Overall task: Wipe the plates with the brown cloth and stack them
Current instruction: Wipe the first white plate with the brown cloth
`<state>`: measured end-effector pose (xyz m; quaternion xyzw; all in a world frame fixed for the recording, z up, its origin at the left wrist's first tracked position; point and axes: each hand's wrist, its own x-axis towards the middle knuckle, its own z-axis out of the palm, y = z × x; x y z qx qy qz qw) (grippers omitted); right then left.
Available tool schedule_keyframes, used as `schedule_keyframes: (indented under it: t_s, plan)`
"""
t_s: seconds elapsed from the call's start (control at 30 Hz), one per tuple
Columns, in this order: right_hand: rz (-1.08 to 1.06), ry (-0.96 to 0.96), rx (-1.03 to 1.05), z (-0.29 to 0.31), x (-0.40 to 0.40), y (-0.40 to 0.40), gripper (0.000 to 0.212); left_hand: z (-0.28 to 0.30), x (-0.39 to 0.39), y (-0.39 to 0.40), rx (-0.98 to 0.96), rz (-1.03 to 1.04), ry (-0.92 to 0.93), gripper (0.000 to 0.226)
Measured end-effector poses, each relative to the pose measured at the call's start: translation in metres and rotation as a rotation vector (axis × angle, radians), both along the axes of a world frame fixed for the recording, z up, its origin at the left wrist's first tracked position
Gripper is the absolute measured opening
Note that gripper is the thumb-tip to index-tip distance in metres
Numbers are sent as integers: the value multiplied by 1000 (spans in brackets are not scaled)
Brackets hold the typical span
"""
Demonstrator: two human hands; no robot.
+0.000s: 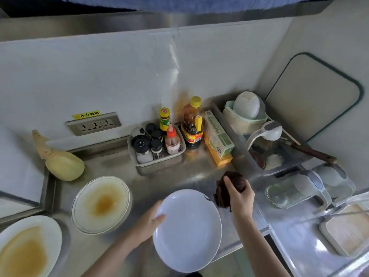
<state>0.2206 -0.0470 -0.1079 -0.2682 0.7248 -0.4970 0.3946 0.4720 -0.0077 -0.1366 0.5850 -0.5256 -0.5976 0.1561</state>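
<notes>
A clean white plate [189, 230] is held tilted above the steel counter's front edge. My left hand [148, 222] grips its left rim, thumb on the inner face. Just right of the plate, my right hand [240, 196] grips the bunched brown cloth [223, 188], which hangs beside the plate's upper right rim. A white plate [100, 204] smeared with brown sauce lies on the counter to the left. Another sauce-stained plate [30, 246] sits at the bottom left corner.
A basket of spice jars and sauce bottles [156, 146] stands at the back, with an oil bottle [192, 124] and boxes [218, 136] beside it. A dish rack [261, 136] and clear lidded containers [299, 188] fill the right. A yellow gourd-shaped scoop [60, 160] lies at the left.
</notes>
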Motion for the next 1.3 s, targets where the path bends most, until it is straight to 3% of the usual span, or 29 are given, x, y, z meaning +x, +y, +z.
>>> schedule_keyframes:
  t_s: [0.3,0.43,0.67,0.77,0.9,0.97,1.17,1.3]
  plan:
    - [67,70,139,-41,-11,16,19,-30,6,-26,90,330,110,31]
    - [85,31,178,-55,0,18,19,-39,10,-34,128,447,163,51]
    - [85,-39,203,-69,14,10,19,-53,2,-47,108,564,149,44]
    - [91,-47,195,-69,16,7,21,-62,-4,-51,42,644,3,39]
    - [120,-45,195,-69,17,7,22,-63,-16,-53,-49,629,-496,27]
    - [138,-48,194,-67,17,7,22,-61,-21,-53,-60,597,-632,25]
    - [227,-7,177,-56,20,9,21,-51,-16,-54,2,461,-711,33]
    - [321,-26,124,-38,33,9,19,-34,3,-34,-21,521,-675,39]
